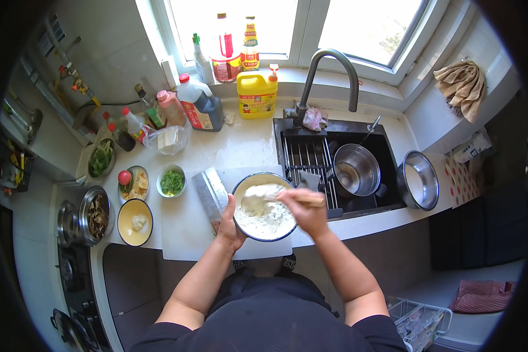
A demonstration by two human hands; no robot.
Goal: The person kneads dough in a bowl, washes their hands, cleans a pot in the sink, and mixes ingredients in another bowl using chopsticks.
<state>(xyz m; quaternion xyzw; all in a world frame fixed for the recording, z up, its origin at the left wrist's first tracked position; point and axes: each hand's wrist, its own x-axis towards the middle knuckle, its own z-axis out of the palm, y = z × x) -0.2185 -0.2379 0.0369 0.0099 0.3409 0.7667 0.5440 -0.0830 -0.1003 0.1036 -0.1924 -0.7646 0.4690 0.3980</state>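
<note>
Left hand (pixel 230 226): at 8 o'clock of the bowl, palm and fingers cupped against its outer wall, steadying it.
Right hand (pixel 307 208): at 3 o'clock of the rim, fingers closed round a pair of chopsticks (pixel 304 198) whose tips lie in the mix.
Step in hand: stirring, by the look of it, flour being worked into a dough or thick batter.
Next move: I'd judge it calls for a firm brace on the bowl, then sweeping the tips round the wall to draw in the loose flour.
Bowl (pixel 249 184): dark-rimmed, on the white cutting board (pixel 188 234) at the counter's near edge, just left of the sink.
Dough (pixel 263 205): pale, lumpy and shaggy, speckled, piled higher toward 12 o'clock.
Cleaver (pixel 210 192): flat on the board at 9 o'clock of the bowl.
Sink (pixel 340 128): at 2 o'clock, with a steel pot (pixel 356 170) inside.
</note>
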